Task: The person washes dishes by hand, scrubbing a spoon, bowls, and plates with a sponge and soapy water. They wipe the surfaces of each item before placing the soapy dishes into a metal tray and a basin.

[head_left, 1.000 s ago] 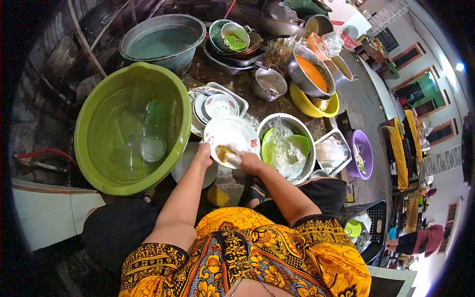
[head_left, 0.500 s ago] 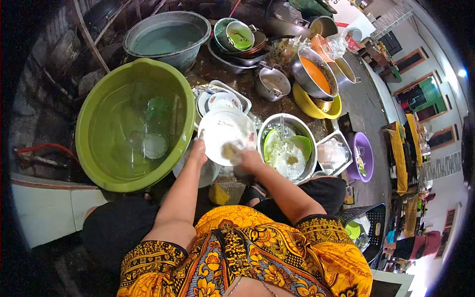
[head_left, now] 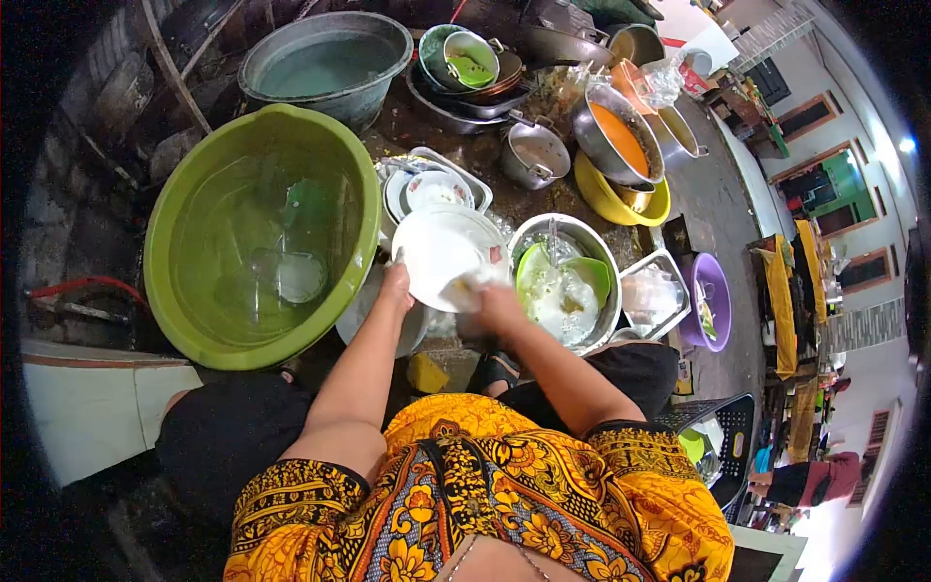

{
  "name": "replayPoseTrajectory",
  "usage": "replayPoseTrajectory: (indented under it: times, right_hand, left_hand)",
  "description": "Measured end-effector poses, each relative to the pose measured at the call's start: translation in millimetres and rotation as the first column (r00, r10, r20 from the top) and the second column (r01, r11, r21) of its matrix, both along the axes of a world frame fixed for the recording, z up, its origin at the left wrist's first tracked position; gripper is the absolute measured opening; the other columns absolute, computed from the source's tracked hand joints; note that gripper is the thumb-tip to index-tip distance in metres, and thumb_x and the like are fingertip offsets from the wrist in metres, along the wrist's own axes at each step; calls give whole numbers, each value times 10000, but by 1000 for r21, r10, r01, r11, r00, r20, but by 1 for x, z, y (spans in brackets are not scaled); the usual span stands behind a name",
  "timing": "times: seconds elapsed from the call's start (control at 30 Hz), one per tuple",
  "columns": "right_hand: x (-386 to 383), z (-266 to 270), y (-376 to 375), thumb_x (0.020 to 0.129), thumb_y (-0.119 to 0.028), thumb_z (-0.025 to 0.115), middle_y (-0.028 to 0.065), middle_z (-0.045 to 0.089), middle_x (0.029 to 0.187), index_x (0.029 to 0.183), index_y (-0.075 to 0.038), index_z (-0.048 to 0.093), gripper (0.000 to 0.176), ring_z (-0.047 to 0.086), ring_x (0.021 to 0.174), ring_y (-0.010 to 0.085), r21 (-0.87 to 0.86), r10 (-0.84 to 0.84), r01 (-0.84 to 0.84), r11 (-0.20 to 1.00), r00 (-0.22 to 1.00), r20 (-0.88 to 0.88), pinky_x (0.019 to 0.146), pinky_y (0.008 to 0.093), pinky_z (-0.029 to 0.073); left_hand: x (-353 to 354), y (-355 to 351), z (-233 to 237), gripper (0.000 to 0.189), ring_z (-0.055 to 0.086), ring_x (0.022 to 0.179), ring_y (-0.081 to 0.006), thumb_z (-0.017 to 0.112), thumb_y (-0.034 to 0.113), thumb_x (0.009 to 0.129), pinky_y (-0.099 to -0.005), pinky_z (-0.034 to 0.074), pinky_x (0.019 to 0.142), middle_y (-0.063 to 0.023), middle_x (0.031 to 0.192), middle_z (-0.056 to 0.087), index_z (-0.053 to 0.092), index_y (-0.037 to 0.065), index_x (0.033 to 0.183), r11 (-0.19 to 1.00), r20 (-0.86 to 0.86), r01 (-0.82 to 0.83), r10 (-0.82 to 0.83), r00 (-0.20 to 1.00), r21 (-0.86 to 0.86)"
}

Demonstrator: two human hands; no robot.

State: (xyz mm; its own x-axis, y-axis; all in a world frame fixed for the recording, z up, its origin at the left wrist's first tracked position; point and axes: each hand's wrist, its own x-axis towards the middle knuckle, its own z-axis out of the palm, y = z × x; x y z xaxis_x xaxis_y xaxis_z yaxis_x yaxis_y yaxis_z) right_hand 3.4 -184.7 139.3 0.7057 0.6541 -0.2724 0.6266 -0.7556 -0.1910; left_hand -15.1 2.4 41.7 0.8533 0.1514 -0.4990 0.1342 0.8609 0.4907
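Observation:
My left hand (head_left: 396,287) grips the lower left edge of a white plate (head_left: 441,247), which is wet with suds and has a reddish mark at its right rim. Against the plate's lower right, my right hand (head_left: 498,308) presses a brownish sponge (head_left: 463,290); motion smears both. Just right of them stands a metal basin (head_left: 613,257) holding foamy water and light green bowls (head_left: 589,279). Behind the plate, smaller white plates and a floral-patterned dish (head_left: 438,191) are stacked by a metal tray (head_left: 475,181).
A large green tub (head_left: 160,257) of water stands left, with a grey tub (head_left: 378,82) behind it. Dirty pots (head_left: 535,155) and a yellow basin (head_left: 606,199) lie beyond. A purple basin (head_left: 716,291) and black crate (head_left: 739,436) are right. A person (head_left: 819,480) is farther off.
The sponge and my right hand have shifted slightly right across the plate. The plate, still in my left hand, has moved slightly up in view.

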Motion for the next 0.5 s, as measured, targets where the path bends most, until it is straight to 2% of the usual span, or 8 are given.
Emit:
replayPoseTrajectory:
  times: [0.07, 0.13, 0.17, 0.27, 0.33, 0.4, 0.47, 0.5]
  right_hand:
    - [29, -2, -12, 751, -231, 566, 171, 564, 979, 1206, -160, 421, 483, 552, 879, 355, -49, -250, 254, 966, 966, 69, 776, 394, 440]
    - [59, -28, -23, 732, -166, 568, 159, 519, 1074, 1208, -170, 429, 496, 513, 961, 354, 438, -381, 181, 880, 821, 425, 803, 391, 426]
    - [68, -16, -18, 732, -166, 568, 159, 519, 1074, 1208, -170, 429, 496, 513, 961, 354, 441, -385, 183, 879, 817, 429, 803, 391, 426]
    - [76, 2, -2, 721, -153, 566, 188, 461, 1153, 1239, -179, 405, 543, 460, 1048, 360, 409, -583, 520, 750, 811, 37, 853, 407, 392]
    - [66, -3, 17, 727, -170, 556, 216, 432, 1195, 1260, -192, 382, 561, 448, 1068, 371, 428, -294, 169, 888, 924, 245, 890, 420, 362]
    - [51, -35, 34, 735, -184, 548, 218, 397, 1244, 1298, -220, 332, 604, 426, 1104, 376, 357, -176, 193, 914, 981, -81, 917, 416, 338]
    - [31, -19, 45, 742, -179, 532, 209, 389, 1260, 1320, -232, 292, 628, 404, 1128, 387, 583, -11, 5, 813, 1000, 7, 926, 413, 334]
    - [28, -5, 44, 761, -187, 516, 207, 394, 1255, 1320, -219, 289, 604, 374, 1149, 404, 539, -11, 25, 842, 999, -30, 939, 419, 318]
  left_hand:
    - [-1, -1, 11, 362, 590, 902, -204, 411, 234, 890, -345, 512, 744, -130, 1039, 572, 446, -2, 1162, 998, -42, 8, -6, 999, 55]
    - [0, -4, 26, 362, 585, 908, -205, 411, 208, 884, -354, 504, 765, -119, 1054, 567, 432, 7, 1185, 980, -11, 105, -104, 994, 170]
    - [1, -7, 34, 362, 585, 908, -205, 411, 208, 884, -354, 504, 765, -119, 1054, 567, 432, 7, 1185, 979, -5, 108, -109, 994, 172]
    - [-2, -16, 52, 368, 580, 906, -193, 435, 138, 853, -354, 501, 759, -104, 1054, 566, 423, 39, 1208, 939, -18, 133, -134, 991, 317]
    - [-4, -21, 60, 360, 590, 793, -188, 465, 43, 798, -324, 505, 655, -88, 967, 573, 469, 68, 1157, 911, -13, 234, -244, 970, 340]
    - [2, -23, 47, 450, 580, 757, -206, 478, -15, 738, -336, 499, 640, -92, 937, 567, 451, 84, 1177, 839, -64, 361, -368, 928, 407]
    - [1, -34, 51, 459, 578, 738, -207, 461, -46, 715, -337, 500, 626, -87, 916, 566, 451, 52, 1163, 961, 132, 124, -160, 978, 246]
    - [2, -29, 51, 469, 578, 756, -200, 457, -62, 704, -323, 499, 646, -83, 933, 568, 450, 35, 1162, 957, 123, 182, -213, 969, 227]
